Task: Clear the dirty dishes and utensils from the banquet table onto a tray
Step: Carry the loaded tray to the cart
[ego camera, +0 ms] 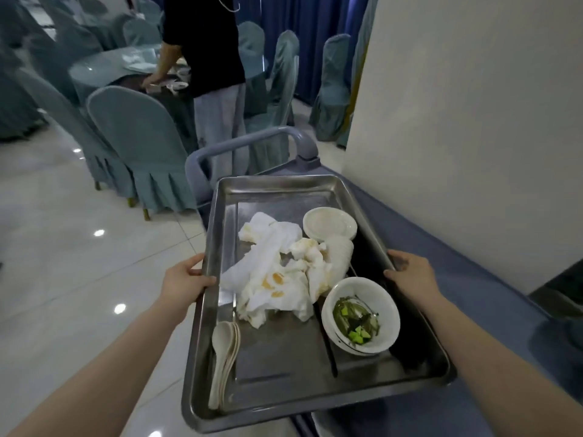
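Observation:
A steel tray [284, 367] lies in front of me over a grey-blue cart [492, 310]. My left hand [186, 277] grips its left rim and my right hand [410, 272] grips its right rim. On the tray lie crumpled stained white napkins [274, 275], a stack of white spoons [224, 348] at the near left, a white bowl with green food scraps [359, 316], a stack of small white dishes [329, 223] and dark chopsticks [328, 345]. The banquet table [126, 67] with more dishes stands at the back left.
A person in a black top [205, 48] stands at the banquet table, hand on the dishes. Covered blue-grey chairs [138, 143] ring it. The cart's handle [252, 143] rises beyond the tray. A white wall [473, 121] stands close on the right. Glossy tiled floor [63, 247] spreads left.

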